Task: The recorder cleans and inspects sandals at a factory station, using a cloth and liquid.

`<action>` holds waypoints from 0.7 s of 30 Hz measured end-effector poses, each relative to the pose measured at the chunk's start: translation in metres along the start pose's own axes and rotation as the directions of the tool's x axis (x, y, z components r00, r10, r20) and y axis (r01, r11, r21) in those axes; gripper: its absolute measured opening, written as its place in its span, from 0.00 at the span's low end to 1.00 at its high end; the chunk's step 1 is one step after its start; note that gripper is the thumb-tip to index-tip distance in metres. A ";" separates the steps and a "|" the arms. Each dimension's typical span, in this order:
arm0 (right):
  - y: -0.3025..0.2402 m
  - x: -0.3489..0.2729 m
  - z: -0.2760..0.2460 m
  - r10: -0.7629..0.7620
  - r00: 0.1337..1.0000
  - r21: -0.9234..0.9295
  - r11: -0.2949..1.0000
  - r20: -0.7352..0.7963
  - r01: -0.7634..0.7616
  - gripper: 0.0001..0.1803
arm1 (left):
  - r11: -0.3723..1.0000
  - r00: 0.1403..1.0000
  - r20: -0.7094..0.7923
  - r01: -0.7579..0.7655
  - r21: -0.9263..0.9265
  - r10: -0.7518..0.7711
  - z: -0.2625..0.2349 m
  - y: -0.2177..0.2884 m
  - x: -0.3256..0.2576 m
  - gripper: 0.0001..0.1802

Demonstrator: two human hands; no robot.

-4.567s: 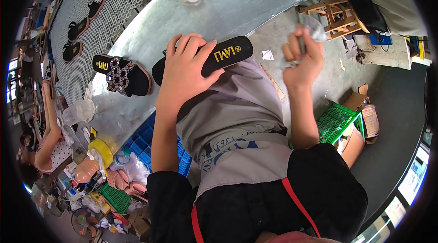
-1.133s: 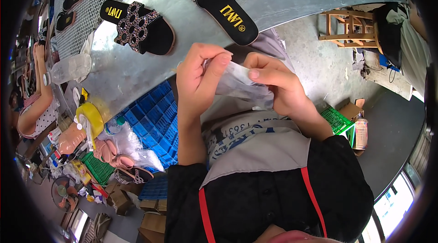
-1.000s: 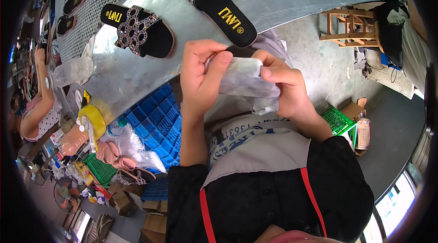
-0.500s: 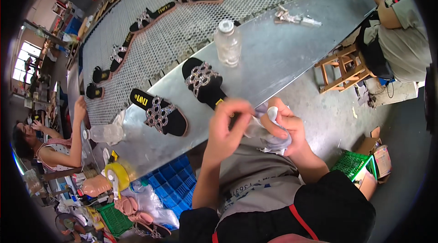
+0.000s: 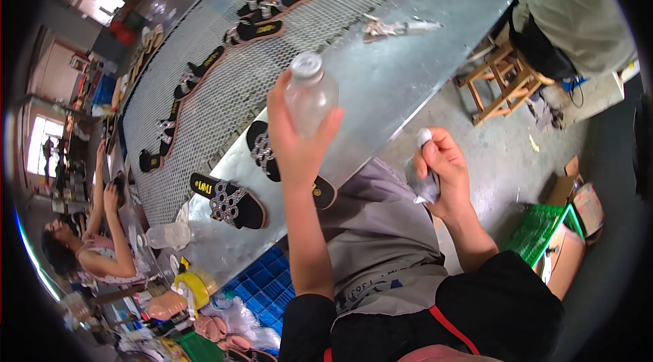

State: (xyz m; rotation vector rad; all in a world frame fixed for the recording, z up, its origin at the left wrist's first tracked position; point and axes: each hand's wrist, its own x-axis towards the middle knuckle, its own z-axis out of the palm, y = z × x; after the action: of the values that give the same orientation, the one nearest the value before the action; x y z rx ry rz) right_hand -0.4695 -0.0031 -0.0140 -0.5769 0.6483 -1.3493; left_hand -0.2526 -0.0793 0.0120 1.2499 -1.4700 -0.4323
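My left hand point(image 5: 296, 148) is wrapped round a clear plastic bottle point(image 5: 310, 98) with a white cap; whether its base touches the metal table I cannot tell. In my right hand point(image 5: 447, 170), out past the table's front edge, is a crumpled whitish cloth point(image 5: 428, 188), part of it poking up above the fingers. A black sandal with a jewelled strap point(image 5: 261, 151) lies behind my left hand and wrist, partly hidden by them. Its like, another black jewelled sandal point(image 5: 235, 204), rests to the left on the metal table point(image 5: 381, 83).
Several jewelled sandals point(image 5: 262, 27) stand in a line on the mesh surface point(image 5: 224, 100) beyond. A second bottle point(image 5: 169, 235) lies at the left. Tools point(image 5: 401, 27) lie farther right. Co-workers sit at left and right, near a wooden stool point(image 5: 505, 83). A green crate point(image 5: 544, 233) is on the floor.
My left hand has left the cloth and moved up and away to grasp the bottle. My right hand keeps the cloth, now apart from the left. The view has shifted.
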 end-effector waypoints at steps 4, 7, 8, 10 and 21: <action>0.004 -0.003 -0.024 0.009 0.993 -0.048 0.999 -0.117 -0.014 0.12 | 0.890 0.912 0.394 0.269 -0.368 -0.113 0.002 0.015 -0.057 0.41; 0.009 -0.015 -0.037 0.044 0.991 -0.136 0.989 -0.128 -0.061 0.14 | 0.827 0.756 0.613 0.482 -0.288 -0.228 0.016 0.014 -0.099 0.40; 0.011 -0.018 -0.038 0.030 0.990 -0.221 0.973 -0.141 -0.061 0.14 | 0.761 0.684 0.679 0.582 -0.287 -0.268 0.018 0.014 -0.112 0.40; 0.020 -0.021 -0.054 0.074 0.995 -0.181 0.980 -0.065 -0.085 0.16 | 0.708 0.606 0.729 0.663 -0.242 -0.319 0.022 0.005 -0.134 0.38; 0.042 -0.033 -0.099 0.231 0.965 -0.335 0.906 -0.124 -0.260 0.16 | 0.423 0.343 0.798 0.898 -0.124 -0.495 0.038 0.006 -0.168 0.30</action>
State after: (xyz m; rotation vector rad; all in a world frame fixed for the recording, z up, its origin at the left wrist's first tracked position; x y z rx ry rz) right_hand -0.5148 0.0348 -0.1100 -0.7010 1.0064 -1.0288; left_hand -0.3157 0.0535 -0.0780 1.2512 -1.0139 -2.0252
